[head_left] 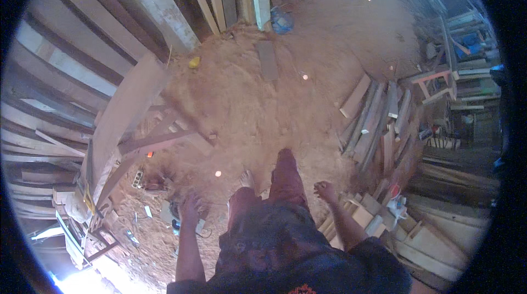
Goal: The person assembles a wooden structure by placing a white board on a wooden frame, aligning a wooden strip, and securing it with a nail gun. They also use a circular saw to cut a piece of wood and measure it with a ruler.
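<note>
My left hand (190, 208) hangs low beside my leg, somewhat blurred, its fingers loosely apart and no object visible in it. Below it on the ground, partly hidden, is a dark and blue tool (175, 222) with a cord. On the other side, my right hand (326, 191) is held out from my hip with its fingers loosely bent and apart, holding nothing that I can see. The nearest things to it are stacked pale boards (359, 214) on the right.
A wooden workbench (123, 113) stands at left, before long planks (66, 63). Ahead, a flat board (268, 60) lies on the dirt floor (247, 107). Near it are a yellow scrap (194, 62) and a blue plastic bag (282, 21). Timber pieces (376, 118) lie piled at right.
</note>
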`<state>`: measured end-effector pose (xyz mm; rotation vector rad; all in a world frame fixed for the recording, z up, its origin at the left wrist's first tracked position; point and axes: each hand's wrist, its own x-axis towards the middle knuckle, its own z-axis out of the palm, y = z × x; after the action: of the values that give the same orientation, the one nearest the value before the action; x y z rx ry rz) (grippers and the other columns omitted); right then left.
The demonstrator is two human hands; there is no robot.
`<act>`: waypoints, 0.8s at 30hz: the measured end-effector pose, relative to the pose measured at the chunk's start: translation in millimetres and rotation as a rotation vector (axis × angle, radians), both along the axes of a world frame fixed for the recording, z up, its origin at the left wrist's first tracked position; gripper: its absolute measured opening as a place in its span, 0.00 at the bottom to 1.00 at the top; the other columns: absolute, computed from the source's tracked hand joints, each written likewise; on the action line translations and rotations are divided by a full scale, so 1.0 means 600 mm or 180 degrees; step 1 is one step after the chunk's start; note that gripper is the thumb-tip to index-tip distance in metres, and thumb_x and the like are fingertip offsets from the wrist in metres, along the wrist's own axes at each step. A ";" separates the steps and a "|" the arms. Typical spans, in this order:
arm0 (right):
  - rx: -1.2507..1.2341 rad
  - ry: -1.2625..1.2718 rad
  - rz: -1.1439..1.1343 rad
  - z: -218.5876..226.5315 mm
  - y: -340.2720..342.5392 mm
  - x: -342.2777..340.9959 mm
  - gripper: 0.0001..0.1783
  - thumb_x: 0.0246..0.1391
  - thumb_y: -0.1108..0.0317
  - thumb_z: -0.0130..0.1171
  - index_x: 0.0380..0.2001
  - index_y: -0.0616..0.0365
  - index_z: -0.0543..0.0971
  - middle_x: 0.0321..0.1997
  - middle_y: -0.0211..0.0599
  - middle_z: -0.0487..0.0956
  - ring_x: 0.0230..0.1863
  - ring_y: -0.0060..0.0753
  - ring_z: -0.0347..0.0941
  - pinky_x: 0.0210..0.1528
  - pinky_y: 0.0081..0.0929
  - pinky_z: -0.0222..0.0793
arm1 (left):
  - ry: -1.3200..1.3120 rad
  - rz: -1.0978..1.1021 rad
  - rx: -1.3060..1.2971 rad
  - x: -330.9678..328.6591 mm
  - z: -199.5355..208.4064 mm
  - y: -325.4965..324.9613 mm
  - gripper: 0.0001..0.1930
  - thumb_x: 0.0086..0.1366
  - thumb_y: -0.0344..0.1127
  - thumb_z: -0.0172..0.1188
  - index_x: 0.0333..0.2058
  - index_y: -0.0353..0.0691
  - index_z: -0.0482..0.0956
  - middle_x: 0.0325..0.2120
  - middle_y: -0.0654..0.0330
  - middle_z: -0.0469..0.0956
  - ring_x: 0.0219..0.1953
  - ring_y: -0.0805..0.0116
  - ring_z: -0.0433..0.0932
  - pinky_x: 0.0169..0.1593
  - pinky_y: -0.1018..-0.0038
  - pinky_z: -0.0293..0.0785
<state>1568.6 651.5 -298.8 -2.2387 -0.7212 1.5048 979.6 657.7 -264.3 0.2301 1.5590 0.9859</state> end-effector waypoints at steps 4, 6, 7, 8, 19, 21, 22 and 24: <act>0.0016 -0.0299 0.0893 -0.078 0.201 0.081 0.22 0.59 0.50 0.68 0.38 0.63 0.83 0.32 0.44 0.86 0.28 0.40 0.83 0.29 0.39 0.78 | 0.0171 0.1033 -0.0604 -0.006 0.028 0.010 0.21 0.74 0.40 0.60 0.62 0.47 0.72 0.52 0.58 0.79 0.53 0.61 0.80 0.52 0.58 0.77; -0.0442 -0.0624 0.2095 -0.135 0.337 0.109 0.26 0.59 0.46 0.66 0.38 0.64 0.83 0.33 0.48 0.86 0.31 0.46 0.83 0.35 0.43 0.79 | 0.0250 0.1264 -0.0739 0.032 0.022 -0.045 0.22 0.73 0.42 0.61 0.63 0.47 0.72 0.52 0.61 0.79 0.51 0.63 0.80 0.52 0.57 0.76; -0.0283 -0.0732 0.2490 -0.165 0.400 0.107 0.28 0.57 0.44 0.66 0.39 0.63 0.83 0.35 0.50 0.86 0.33 0.48 0.83 0.38 0.45 0.79 | 0.0539 0.1310 -0.1166 0.056 0.020 -0.078 0.23 0.73 0.44 0.61 0.63 0.47 0.71 0.51 0.63 0.80 0.51 0.63 0.80 0.53 0.57 0.76; -0.0275 -0.0931 0.2835 -0.206 0.474 0.097 0.30 0.56 0.42 0.66 0.41 0.63 0.82 0.36 0.51 0.86 0.36 0.51 0.83 0.41 0.46 0.79 | 0.0378 0.1536 -0.1093 0.099 0.020 -0.112 0.22 0.74 0.48 0.58 0.61 0.48 0.73 0.50 0.65 0.81 0.50 0.61 0.80 0.53 0.58 0.75; 0.0029 -0.1812 0.2413 -0.688 1.089 -0.038 0.64 0.47 0.32 0.71 0.73 0.67 0.57 0.68 0.65 0.70 0.68 0.63 0.68 0.68 0.49 0.68 | -0.0351 0.1239 -0.3425 0.536 -0.048 0.061 0.18 0.75 0.44 0.50 0.52 0.37 0.77 0.43 0.48 0.82 0.42 0.54 0.84 0.44 0.56 0.84; 0.0249 -0.1041 0.1951 -0.740 1.155 -0.039 0.71 0.45 0.29 0.71 0.76 0.64 0.48 0.73 0.69 0.62 0.73 0.64 0.62 0.71 0.51 0.65 | -0.0376 0.1216 -0.3556 0.562 -0.048 0.107 0.18 0.75 0.44 0.50 0.53 0.37 0.77 0.43 0.48 0.82 0.42 0.54 0.84 0.44 0.56 0.84; 0.0250 -0.1112 0.1902 -0.764 1.179 -0.050 0.73 0.43 0.31 0.73 0.76 0.64 0.47 0.73 0.69 0.60 0.73 0.66 0.60 0.71 0.52 0.63 | -0.0382 0.1216 -0.3624 0.575 -0.045 0.124 0.18 0.75 0.44 0.51 0.53 0.37 0.77 0.44 0.48 0.82 0.42 0.54 0.84 0.44 0.56 0.84; 0.0410 -0.1315 0.1759 -0.803 1.214 -0.081 0.75 0.39 0.34 0.78 0.76 0.64 0.46 0.74 0.69 0.58 0.74 0.70 0.57 0.72 0.55 0.60 | -0.0394 0.1243 -0.3736 0.596 -0.041 0.140 0.18 0.75 0.44 0.51 0.53 0.36 0.77 0.44 0.49 0.83 0.43 0.53 0.84 0.44 0.56 0.84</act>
<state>1520.1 1380.2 -780.6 -2.3889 -1.6189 1.1483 1337.5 741.8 -288.7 -0.9566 1.8446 0.2204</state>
